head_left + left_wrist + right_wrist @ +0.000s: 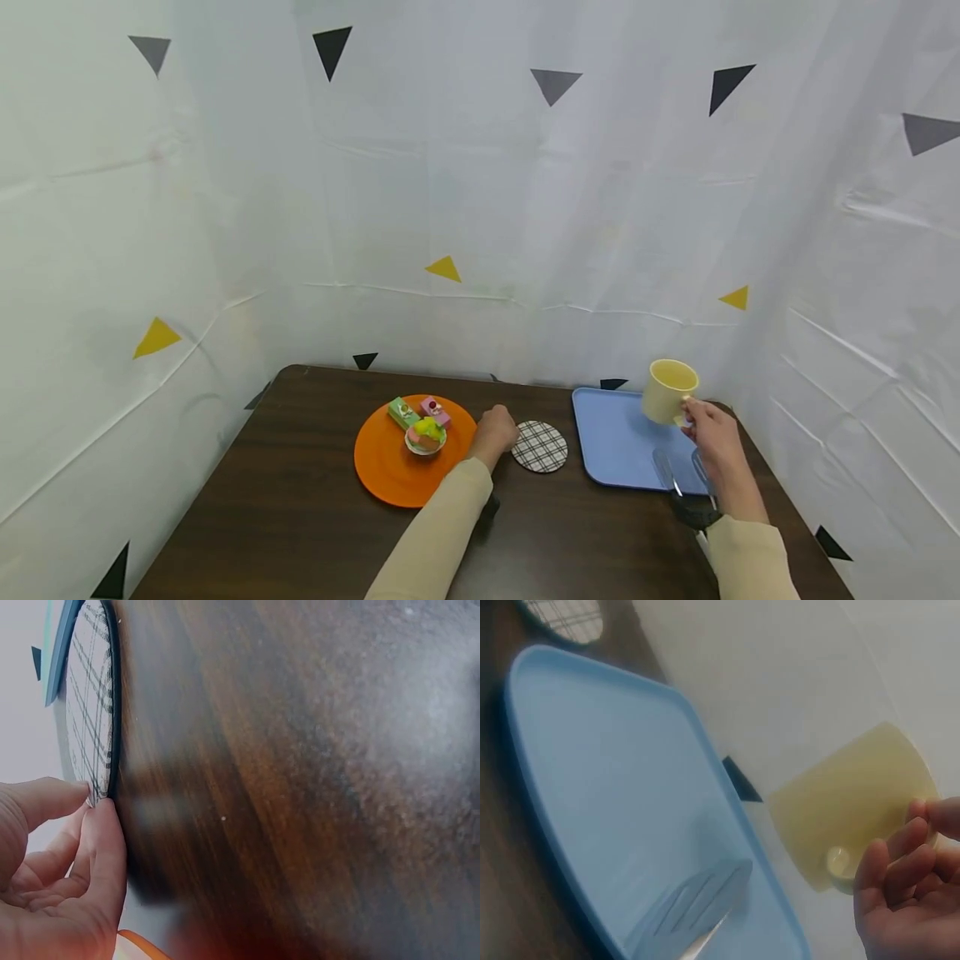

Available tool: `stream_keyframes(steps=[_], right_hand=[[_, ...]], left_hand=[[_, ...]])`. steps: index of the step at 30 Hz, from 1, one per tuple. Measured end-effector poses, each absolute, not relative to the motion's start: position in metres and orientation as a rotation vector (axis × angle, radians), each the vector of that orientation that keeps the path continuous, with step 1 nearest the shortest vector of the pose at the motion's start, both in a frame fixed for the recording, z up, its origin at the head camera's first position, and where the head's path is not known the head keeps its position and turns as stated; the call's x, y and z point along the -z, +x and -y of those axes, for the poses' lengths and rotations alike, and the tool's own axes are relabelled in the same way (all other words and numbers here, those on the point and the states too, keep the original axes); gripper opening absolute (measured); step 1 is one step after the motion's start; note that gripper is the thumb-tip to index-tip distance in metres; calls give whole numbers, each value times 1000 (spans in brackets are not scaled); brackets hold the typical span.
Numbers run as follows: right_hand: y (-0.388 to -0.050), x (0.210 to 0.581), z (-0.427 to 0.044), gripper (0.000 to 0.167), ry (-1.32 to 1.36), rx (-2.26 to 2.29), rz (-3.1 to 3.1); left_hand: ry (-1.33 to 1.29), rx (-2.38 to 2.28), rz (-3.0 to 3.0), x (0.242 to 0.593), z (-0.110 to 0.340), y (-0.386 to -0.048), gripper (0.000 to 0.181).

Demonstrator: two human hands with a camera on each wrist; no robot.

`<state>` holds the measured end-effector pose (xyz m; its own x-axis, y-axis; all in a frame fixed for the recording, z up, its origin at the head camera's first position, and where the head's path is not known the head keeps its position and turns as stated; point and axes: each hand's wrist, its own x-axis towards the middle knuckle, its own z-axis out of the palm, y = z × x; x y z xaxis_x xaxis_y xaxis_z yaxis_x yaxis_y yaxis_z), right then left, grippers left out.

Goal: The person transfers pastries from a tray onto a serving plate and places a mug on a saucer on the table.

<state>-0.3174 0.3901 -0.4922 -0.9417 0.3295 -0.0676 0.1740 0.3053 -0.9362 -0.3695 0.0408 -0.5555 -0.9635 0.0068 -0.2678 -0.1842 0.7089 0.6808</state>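
Observation:
My left hand (497, 432) is at the left edge of a round coaster (539, 447) with a plaid top. In the left wrist view, thumb and fingertips pinch the rim of the coaster (94, 705). A yellow mug (667, 396) is held by its handle in my right hand (712, 429), raised over the far right part of a light blue tray (611, 442). The right wrist view shows the mug (862, 802) apart from the tray (622, 765), with curled fingers at its handle. Slotted tongs (697, 900) lie over the tray, partly hidden by my right wrist in the head view.
An orange plate (382, 471) sits left of the coaster, bearing a green cake piece (403, 412), a pink one (435, 409) and a small fruit-topped tart (425, 437). All stand on a dark wooden table (300, 500). A white curtain with triangles (480, 183) hangs behind and at both sides.

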Motion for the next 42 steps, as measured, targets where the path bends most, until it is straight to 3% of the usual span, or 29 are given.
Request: stream_keyframes(steps=[14, 22, 29, 42], right_hand=[[-302, 478, -365, 30, -326, -1844, 2350], [-292, 476, -353, 37, -266, -1762, 2443], [-282, 477, -326, 44, -244, -1755, 2497], [-277, 490, -286, 31, -156, -1944, 2403]], left_hand=[[-135, -1155, -2680, 552, -42, -358, 33], [-107, -1160, -2628, 567, -44, -374, 58], [-127, -1162, -2653, 563, -42, -368, 62], [-37, -1156, -2649, 577, -39, -380, 59]])
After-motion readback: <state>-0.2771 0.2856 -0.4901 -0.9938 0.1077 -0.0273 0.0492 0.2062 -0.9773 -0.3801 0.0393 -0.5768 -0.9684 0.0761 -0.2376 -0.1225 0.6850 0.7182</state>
